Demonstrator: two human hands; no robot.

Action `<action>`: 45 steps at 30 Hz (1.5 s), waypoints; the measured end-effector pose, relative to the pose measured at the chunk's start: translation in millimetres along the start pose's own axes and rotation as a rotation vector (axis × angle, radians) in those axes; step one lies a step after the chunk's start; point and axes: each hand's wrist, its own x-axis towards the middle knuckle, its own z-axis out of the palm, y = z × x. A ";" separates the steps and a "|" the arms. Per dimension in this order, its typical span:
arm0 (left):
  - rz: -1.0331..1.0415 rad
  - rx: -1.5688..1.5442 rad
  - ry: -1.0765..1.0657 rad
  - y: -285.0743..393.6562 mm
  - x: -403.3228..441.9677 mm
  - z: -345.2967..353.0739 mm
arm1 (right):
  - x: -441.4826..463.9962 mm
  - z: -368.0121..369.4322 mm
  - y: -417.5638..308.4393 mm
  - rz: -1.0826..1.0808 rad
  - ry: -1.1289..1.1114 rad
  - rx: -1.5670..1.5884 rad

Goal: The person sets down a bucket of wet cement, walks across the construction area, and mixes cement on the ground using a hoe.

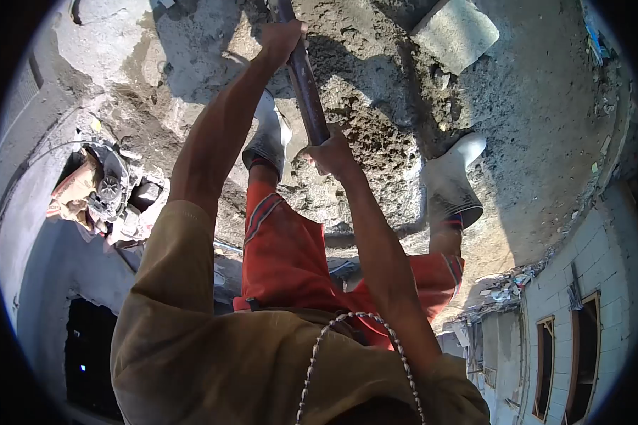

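A long dark pole (305,88), thick and round like a tool handle, runs from the top edge down between my boots. Its far end lies outside the view, so I cannot tell what tool it belongs to. My left hand (282,40) is wrapped round it high up, near the top of the frame. Lower down, my right hand (330,155) grips the pole close to its near end. Beneath the pole is loose, broken brown soil (376,138) in a shallow patch of rough ground.
My grey rubber boots, the left (269,134) and the right (452,180), straddle the soil. A pale flat slab (457,34) lies at the upper right. Rubble and torn sacks (78,188) are heaped at left. A block wall (581,262) stands at right.
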 end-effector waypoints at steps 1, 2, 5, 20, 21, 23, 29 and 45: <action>0.078 -0.013 0.023 -20.7 2.3 10.3 | -0.3 5.8 18.0 -0.039 0.023 0.071; 0.124 -0.023 0.040 -45.4 -3.7 18.4 | -15.9 12.6 42.9 -0.045 0.042 0.150; 0.224 0.257 0.089 -98.8 -31.7 45.3 | -61.0 11.6 79.2 0.125 0.030 0.173; -0.169 -0.159 0.168 -226.7 -240.7 35.0 | -205.2 87.6 243.7 0.144 0.319 -0.334; 0.013 0.209 0.209 -200.1 -219.9 13.1 | -185.7 82.7 196.7 0.179 0.190 -0.207; -0.069 -0.186 0.200 -106.8 -184.8 -22.5 | -127.7 77.8 139.4 -0.002 0.155 -0.252; 0.260 0.010 0.475 23.1 -44.2 -101.1 | 41.9 83.5 5.1 -0.346 0.073 -0.180; -0.039 0.141 0.261 -132.7 11.8 -108.7 | -15.8 139.1 47.9 0.102 0.022 0.087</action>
